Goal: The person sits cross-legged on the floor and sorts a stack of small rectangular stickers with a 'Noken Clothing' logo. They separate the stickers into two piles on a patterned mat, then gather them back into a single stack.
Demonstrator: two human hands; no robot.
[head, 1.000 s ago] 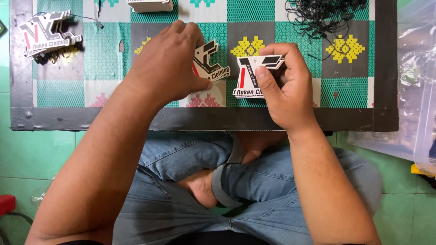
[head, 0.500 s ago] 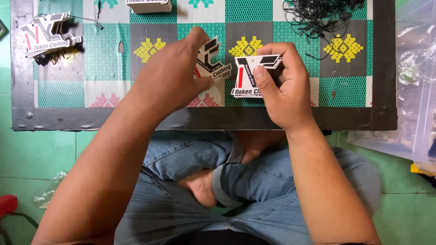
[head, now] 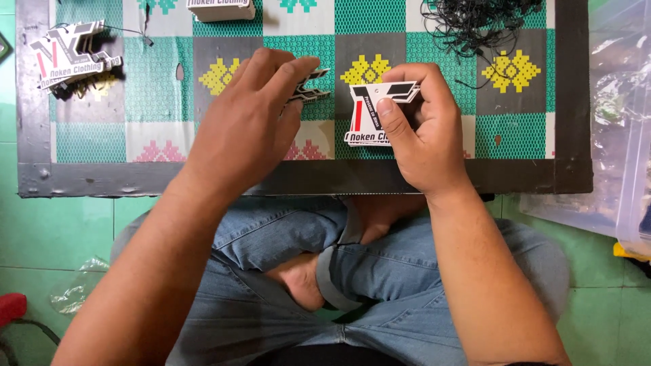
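Observation:
My right hand [head: 419, 129] grips a small stack of white, black and red die-cut card tags [head: 373, 115], thumb pressed on its face, above the patterned low table [head: 102, 179]. My left hand [head: 254, 118] pinches one or two similar tags [head: 308, 85] at the fingertips, just left of the stack and a little apart from it. A finished pile of tags with black strings [head: 71, 57] lies at the table's far left.
A tangle of black strings [head: 475, 20] lies at the back right. A block of tags [head: 220, 8] sits at the back edge. Clear plastic bags and a box [head: 624, 122] stand to the right. My crossed legs in jeans are below, on green floor tiles.
My left hand has drawn a tag away from the stack, up and to the left, and lifted slightly. My right hand keeps the stack almost still.

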